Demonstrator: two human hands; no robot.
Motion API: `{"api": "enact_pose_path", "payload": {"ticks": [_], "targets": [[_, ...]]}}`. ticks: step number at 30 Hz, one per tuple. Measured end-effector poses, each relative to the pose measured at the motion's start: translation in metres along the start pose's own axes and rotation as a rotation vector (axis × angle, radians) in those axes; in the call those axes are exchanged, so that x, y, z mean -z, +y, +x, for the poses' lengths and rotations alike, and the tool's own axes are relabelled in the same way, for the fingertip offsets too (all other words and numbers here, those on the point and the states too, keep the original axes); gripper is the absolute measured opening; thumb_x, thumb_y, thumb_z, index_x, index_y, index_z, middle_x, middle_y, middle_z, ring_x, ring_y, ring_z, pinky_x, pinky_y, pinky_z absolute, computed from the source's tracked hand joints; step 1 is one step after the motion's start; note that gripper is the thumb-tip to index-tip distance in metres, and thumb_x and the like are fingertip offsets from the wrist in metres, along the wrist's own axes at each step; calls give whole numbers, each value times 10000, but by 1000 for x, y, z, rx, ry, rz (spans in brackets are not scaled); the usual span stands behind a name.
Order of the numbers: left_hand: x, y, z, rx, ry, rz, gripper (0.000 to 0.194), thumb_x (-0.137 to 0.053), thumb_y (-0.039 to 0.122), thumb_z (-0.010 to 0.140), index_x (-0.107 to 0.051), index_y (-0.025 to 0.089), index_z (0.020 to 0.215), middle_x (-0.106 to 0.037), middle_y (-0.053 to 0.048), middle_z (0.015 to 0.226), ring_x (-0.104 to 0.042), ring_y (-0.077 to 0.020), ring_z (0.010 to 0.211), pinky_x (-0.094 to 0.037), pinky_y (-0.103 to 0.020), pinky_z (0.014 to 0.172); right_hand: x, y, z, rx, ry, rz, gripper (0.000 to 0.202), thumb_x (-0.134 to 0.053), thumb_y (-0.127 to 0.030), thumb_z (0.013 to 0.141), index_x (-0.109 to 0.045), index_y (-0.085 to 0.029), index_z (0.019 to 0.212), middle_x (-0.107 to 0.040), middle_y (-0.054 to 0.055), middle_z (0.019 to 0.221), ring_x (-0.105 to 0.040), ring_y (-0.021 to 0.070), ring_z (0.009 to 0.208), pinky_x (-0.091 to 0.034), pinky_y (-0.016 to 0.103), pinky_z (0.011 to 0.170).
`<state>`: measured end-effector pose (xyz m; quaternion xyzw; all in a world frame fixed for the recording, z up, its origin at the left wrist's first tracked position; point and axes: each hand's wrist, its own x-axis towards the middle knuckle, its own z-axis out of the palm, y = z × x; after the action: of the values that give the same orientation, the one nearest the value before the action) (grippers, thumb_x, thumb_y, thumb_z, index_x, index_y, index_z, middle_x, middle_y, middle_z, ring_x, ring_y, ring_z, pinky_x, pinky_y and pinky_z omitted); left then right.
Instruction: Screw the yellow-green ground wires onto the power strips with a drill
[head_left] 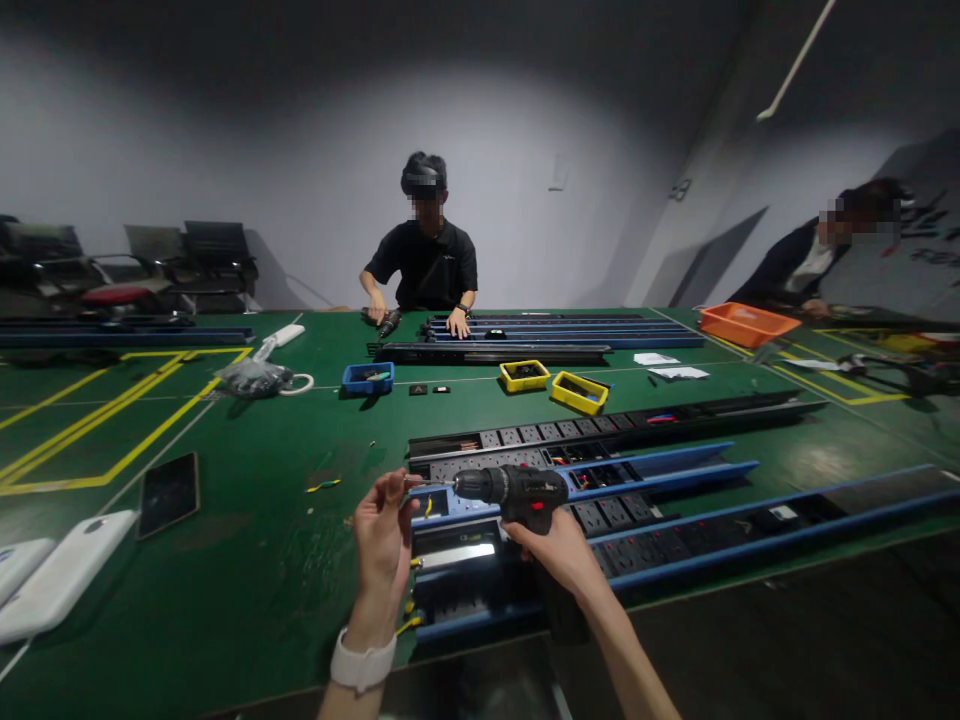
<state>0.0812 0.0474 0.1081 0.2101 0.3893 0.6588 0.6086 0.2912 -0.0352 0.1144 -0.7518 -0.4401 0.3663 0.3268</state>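
My right hand [559, 548] is wrapped around the grip of a black cordless drill [517, 488], whose chuck points left. A thin bit sticks out of the chuck towards my left hand [381, 525]. The fingertips of that hand are pinched together at the bit's tip; whatever small thing lies between them is too small to make out. Below the drill, several power strips [645, 548] with black sockets lie in blue and black channels. Short yellow-green wires [409, 625] stick out of their left ends.
Yellow bins [579, 392] and a blue bin [367, 378] hold small parts mid-table. A phone [169, 495] and white cases [71, 570] lie at left. Across the green table [262, 560], a co-worker [427, 250] handles another drill and channels. An orange basket [748, 325] stands near another person [810, 255].
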Motion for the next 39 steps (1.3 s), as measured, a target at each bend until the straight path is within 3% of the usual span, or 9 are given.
{"api": "enact_pose_path", "payload": {"ticks": [6,10,13,15,20,24,28,34,39], "targets": [[-18,8,-10,-157,-84,17,489,-858,540,596,-724,165,880,-715,-38,859,-664,-112,738,-495,-140,519,4,-15,3,31,-26,132,369,-675,-513,668,-533,-175,626,-563,0,567,-512,108,576,-382,232,611],[-9,18,0,-181,-459,288,419,-789,465,740,-734,176,1038,-708,-87,1008,-684,-169,861,-544,-203,596,12,-31,10,25,-6,189,396,-687,-548,645,-551,-176,656,-557,-7,557,-485,113,554,-362,253,600],[28,26,21,-236,-708,681,375,-753,389,797,-720,220,1130,-688,-81,1094,-664,-185,987,-564,-252,746,24,-41,13,57,72,120,406,-721,-554,609,-581,-176,652,-579,0,576,-494,124,605,-369,260,647],[64,33,44,-337,-737,959,259,-705,379,839,-752,227,1043,-687,-75,1091,-645,-190,1016,-555,-277,792,31,-44,16,59,104,89,417,-735,-568,587,-579,-183,626,-587,5,587,-502,133,627,-365,261,648],[145,53,125,-635,-429,1481,248,-582,324,907,-737,211,1064,-676,-79,1132,-578,-232,1105,-458,-423,1016,34,-36,25,31,105,90,477,-708,-609,630,-516,-182,538,-573,11,586,-509,123,636,-354,256,649],[171,48,176,-620,-462,1648,296,-601,360,884,-727,194,1095,-665,-90,1196,-562,-252,1136,-438,-408,1026,27,-29,30,-57,34,211,463,-728,-601,599,-536,-180,624,-562,-1,582,-498,116,583,-364,257,612],[165,38,189,-609,-517,1619,289,-545,400,921,-756,203,939,-714,-77,1055,-613,-233,1012,-458,-362,940,28,-29,32,-44,55,200,451,-746,-572,586,-593,-165,709,-580,-5,592,-513,117,585,-392,260,637],[121,19,184,-519,-661,1321,318,-621,457,875,-758,227,1048,-747,-61,1040,-676,-213,949,-488,-315,879,39,-38,41,50,117,116,423,-764,-501,555,-673,-151,773,-643,29,663,-570,158,670,-422,272,667],[83,-4,202,-257,-493,851,447,-728,501,772,-736,143,1040,-748,-126,1038,-692,-243,982,-522,-337,884,45,-48,54,66,86,-27,395,-720,-531,620,-549,-175,622,-560,-6,575,-490,111,591,-361,245,596]]}}
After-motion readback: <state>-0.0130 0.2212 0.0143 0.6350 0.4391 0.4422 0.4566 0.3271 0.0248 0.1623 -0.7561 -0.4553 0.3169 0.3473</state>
